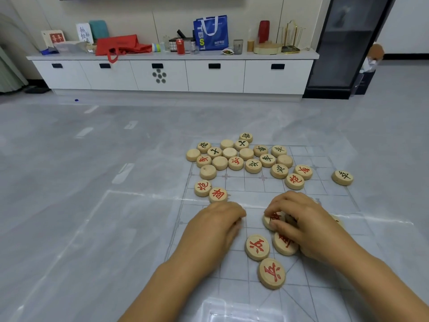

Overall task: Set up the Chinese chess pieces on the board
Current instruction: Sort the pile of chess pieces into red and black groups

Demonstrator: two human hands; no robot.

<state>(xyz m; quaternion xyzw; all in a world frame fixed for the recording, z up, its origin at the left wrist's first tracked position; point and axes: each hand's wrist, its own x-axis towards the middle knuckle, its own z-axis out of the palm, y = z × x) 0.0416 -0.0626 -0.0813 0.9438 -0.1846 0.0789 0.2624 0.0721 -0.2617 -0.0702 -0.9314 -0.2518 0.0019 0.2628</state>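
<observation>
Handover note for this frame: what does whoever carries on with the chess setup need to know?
Left hand: fingers curled down on the board; whether it holds anything is hidden.
Right hand: pinches a red-marked piece.
Pieces: mixed heap at the board's far end, several face down; a black-marked piece alone to the right; loose red pieces by the hands.
Done: no row looks arranged yet.
Left: turn blanks over, sort colours, place everything.

We see open board (253,189) between our hands and the crowded far cluster of pieces (239,156).
</observation>
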